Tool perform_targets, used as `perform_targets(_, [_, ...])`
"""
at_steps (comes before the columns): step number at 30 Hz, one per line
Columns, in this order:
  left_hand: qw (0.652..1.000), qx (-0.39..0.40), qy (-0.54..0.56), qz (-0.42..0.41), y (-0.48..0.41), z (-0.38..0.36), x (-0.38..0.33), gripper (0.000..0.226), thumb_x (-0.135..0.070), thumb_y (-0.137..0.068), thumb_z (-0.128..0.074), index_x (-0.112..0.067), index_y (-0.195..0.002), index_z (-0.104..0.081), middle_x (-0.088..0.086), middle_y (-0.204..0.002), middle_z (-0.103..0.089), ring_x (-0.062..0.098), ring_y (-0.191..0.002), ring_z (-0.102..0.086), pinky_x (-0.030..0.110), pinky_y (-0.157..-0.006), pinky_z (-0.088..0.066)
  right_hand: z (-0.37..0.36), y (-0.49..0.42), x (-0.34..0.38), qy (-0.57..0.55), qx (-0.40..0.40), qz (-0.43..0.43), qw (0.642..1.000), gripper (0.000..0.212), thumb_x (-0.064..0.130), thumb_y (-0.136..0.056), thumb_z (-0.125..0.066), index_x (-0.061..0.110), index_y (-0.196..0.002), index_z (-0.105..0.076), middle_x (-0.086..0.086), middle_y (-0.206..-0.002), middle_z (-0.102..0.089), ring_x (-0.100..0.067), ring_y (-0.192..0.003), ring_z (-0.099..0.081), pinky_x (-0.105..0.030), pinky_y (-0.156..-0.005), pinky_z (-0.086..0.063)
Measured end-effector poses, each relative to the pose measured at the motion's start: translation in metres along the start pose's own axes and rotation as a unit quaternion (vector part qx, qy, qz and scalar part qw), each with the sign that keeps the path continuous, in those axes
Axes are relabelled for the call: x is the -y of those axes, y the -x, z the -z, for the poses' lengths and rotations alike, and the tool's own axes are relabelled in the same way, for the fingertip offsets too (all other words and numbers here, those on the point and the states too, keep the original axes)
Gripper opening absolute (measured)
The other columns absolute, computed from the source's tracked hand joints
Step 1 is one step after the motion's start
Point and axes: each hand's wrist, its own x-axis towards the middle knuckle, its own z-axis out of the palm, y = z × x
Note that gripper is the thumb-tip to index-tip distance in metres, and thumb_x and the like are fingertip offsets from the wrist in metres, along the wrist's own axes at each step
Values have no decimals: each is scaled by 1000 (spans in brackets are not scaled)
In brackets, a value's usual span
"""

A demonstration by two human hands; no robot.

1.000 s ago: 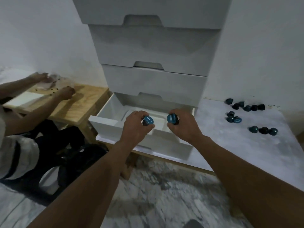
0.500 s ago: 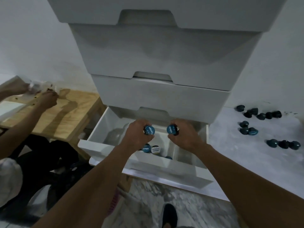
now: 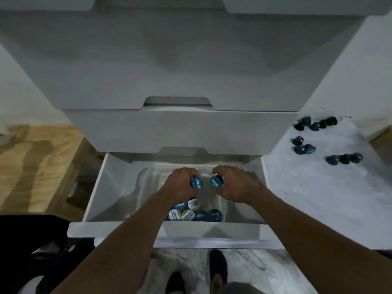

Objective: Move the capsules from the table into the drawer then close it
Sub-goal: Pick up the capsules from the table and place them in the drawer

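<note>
The bottom white drawer (image 3: 135,228) stands pulled out in the middle of the view. My left hand (image 3: 180,184) holds a blue capsule (image 3: 196,183) over the drawer's inside. Just to its right, my right hand (image 3: 233,185) holds a second blue capsule (image 3: 216,181). Below both hands, several blue and white-topped capsules (image 3: 192,211) lie in a clear tray in the drawer. More dark blue capsules (image 3: 314,126) sit in three small groups on the white table (image 3: 318,198) at the right, including a group (image 3: 344,159) nearest me.
Closed white drawers (image 3: 180,130) stack above the open one. A wooden table (image 3: 36,166) stands at the left. Marble floor and my dark shoes (image 3: 217,270) show below the drawer front.
The view has moved closer and looks down more steeply into the drawer. Both hands stay over the drawer with their capsules. The person at the left has dropped out of view.
</note>
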Motion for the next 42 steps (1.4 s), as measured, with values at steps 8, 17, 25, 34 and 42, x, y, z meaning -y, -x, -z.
perform_targets(8, [998, 51, -34, -5, -15, -11, 11, 47, -15, -74, -75, -23, -118, -62, 5, -118, -63, 19, -101, -60, 25, -87, -48, -13, 0, 2, 62, 41, -8, 997, 28, 37, -87, -60, 27, -113, -61, 0, -113, -65, -20, -96, -59, -30, -75, -44])
perform_targets(17, [995, 96, -30, 2, -24, -17, 12, 53, -15, -73, -79, -16, -123, -60, 7, -119, -64, 22, -102, -62, 31, -90, -51, -20, -12, -4, 56, 56, -6, 997, 30, 30, -85, -63, 26, -115, -60, -4, -116, -64, -23, -100, -59, -31, -78, -43])
perform_targets(25, [994, 103, -30, 1, -23, -22, 14, 35, -22, -82, -69, -17, -117, -65, 5, -114, -67, 20, -99, -63, 32, -90, -52, -21, -17, -8, 42, 78, -8, 996, 18, 27, -80, -65, 23, -98, -64, -4, -99, -66, -23, -87, -60, -31, -68, -44])
perform_targets(34, [991, 124, -52, -16, -22, -26, 11, 26, -14, -82, -67, -16, -108, -70, 6, -108, -70, 21, -95, -65, 33, -88, -54, -13, -12, -5, 35, 97, -8, 995, 26, 20, -87, -58, 24, -110, -68, -3, -109, -69, -23, -95, -62, -32, -79, -51])
perform_targets(42, [982, 176, -64, -25, -20, -20, 9, 31, -6, -83, -58, -16, -110, -70, 4, -114, -68, 18, -101, -63, 25, -87, -50, -10, -9, 3, 43, 109, -1, 993, 28, 16, -86, -61, 21, -112, -69, -4, -113, -69, -21, -103, -61, -28, -82, -47])
